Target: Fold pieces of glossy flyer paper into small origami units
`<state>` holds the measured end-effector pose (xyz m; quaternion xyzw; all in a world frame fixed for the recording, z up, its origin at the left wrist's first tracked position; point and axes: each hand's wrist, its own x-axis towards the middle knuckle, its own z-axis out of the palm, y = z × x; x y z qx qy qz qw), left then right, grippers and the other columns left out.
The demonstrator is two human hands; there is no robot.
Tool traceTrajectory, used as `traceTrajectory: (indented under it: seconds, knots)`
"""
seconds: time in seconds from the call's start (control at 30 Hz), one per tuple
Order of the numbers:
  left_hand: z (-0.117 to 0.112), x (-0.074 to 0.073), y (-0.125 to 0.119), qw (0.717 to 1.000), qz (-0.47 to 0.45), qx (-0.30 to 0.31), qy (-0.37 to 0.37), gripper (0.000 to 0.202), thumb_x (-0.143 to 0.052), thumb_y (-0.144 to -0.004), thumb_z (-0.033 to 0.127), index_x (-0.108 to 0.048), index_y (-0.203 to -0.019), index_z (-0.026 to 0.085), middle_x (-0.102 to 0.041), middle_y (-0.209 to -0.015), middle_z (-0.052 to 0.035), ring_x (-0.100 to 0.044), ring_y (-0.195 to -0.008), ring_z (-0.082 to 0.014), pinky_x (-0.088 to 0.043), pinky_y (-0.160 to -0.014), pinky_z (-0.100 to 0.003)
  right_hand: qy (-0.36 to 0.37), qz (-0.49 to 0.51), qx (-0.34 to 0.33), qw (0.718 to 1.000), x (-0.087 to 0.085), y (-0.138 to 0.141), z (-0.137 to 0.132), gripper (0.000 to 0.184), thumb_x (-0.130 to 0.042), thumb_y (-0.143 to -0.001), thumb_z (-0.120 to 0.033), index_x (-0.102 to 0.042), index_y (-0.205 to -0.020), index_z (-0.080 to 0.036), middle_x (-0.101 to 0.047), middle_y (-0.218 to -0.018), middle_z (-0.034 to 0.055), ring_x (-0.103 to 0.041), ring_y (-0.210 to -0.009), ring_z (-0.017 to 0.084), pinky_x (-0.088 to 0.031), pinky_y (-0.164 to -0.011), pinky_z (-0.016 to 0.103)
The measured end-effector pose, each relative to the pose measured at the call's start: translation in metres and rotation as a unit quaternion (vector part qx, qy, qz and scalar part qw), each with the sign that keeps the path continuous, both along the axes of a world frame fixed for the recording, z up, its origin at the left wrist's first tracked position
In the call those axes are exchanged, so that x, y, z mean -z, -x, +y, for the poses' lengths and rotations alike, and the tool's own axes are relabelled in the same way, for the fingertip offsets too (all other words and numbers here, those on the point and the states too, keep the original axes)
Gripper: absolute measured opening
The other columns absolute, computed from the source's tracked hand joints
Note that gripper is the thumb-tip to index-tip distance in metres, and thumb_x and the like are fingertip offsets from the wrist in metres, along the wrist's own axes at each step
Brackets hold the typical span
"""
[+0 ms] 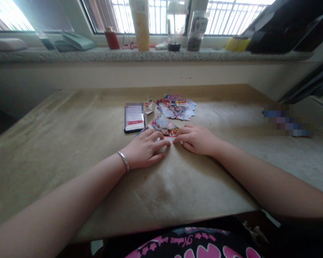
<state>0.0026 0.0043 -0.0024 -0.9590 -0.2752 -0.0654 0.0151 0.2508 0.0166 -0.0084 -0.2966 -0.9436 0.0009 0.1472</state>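
Observation:
A colourful printed leaflet [165, 129] lies on the table between my two hands, its near edge a white strip with a red line. My left hand [145, 148], with a silver bangle at the wrist, rests over the leaflet's left part. Its fingers are apart, and the thumb lies on the tabletop. From the right, the fingertips of my right hand [196, 139] press on the leaflet's right side, thumb apart from the fingers. Neither hand pinches the sheet. Just beyond lies a fanned pile of similar leaflets [176, 107]. Parts of the near leaflet are hidden under my fingers.
A phone [134, 118] with a lit, blurred screen lies left of the leaflets, beside a crumpled paper piece [150, 106]. A blurred blue item [285, 122] is at the table's right. Bottles, a red container [112, 38] and other items line the granite windowsill [148, 55].

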Motion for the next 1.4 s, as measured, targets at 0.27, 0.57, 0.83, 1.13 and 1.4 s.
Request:
traceTrajectory:
  seconds: [0.27,0.57,0.83,1.13,1.4]
  knots:
    - [0.004,-0.003,0.008,0.999,-0.018,0.023,0.016,0.033,-0.042,-0.092,0.033,-0.057,-0.12,0.023,-0.053,-0.12,-0.0088,-0.045,-0.109,-0.0243,-0.036,-0.101,-0.043,0.008,-0.004,0.001,1.0,-0.001,-0.002,0.0,0.031,-0.049,-0.081,-0.013,-0.07,-0.101,-0.023,-0.067,-0.105,0.0051,-0.055,-0.092,0.02,-0.045,-0.08,0.032]
    - [0.004,-0.012,0.018,0.997,-0.032,0.046,0.057,0.031,-0.041,-0.093,0.027,-0.058,-0.118,0.021,-0.056,-0.121,-0.0083,-0.049,-0.111,-0.0222,-0.038,-0.102,-0.04,0.008,-0.008,-0.001,1.0,-0.003,0.001,-0.002,0.031,-0.049,-0.081,-0.012,-0.07,-0.102,-0.023,-0.067,-0.105,0.0058,-0.056,-0.095,0.02,-0.045,-0.083,0.033]
    - [0.008,-0.013,0.026,0.991,-0.057,0.041,0.117,0.032,-0.037,-0.092,0.019,-0.062,-0.112,0.021,-0.056,-0.123,-0.0071,-0.05,-0.115,-0.02,-0.038,-0.103,-0.038,0.0,-0.003,-0.001,1.0,-0.004,0.002,-0.003,0.031,-0.049,-0.081,-0.012,-0.07,-0.101,-0.023,-0.067,-0.105,0.0056,-0.056,-0.094,0.02,-0.045,-0.082,0.032]
    - [0.012,-0.015,0.035,0.984,-0.064,0.046,0.16,0.037,-0.04,-0.084,0.01,-0.066,-0.109,0.021,-0.057,-0.129,-0.0055,-0.051,-0.12,-0.0179,-0.039,-0.106,-0.035,0.002,0.005,0.003,1.0,-0.002,0.0,-0.002,0.033,-0.047,-0.082,-0.011,-0.071,-0.101,-0.024,-0.067,-0.101,0.0057,-0.057,-0.093,0.019,-0.045,-0.082,0.032]
    - [0.011,-0.023,0.041,0.981,-0.052,0.04,0.184,0.045,-0.038,-0.078,0.005,-0.068,-0.108,0.021,-0.058,-0.13,-0.0031,-0.051,-0.123,-0.0167,-0.039,-0.108,-0.035,0.005,0.009,0.003,1.0,-0.003,-0.001,-0.002,0.032,-0.047,-0.081,-0.011,-0.072,-0.098,-0.023,-0.067,-0.099,0.0059,-0.059,-0.091,0.018,-0.047,-0.08,0.031]
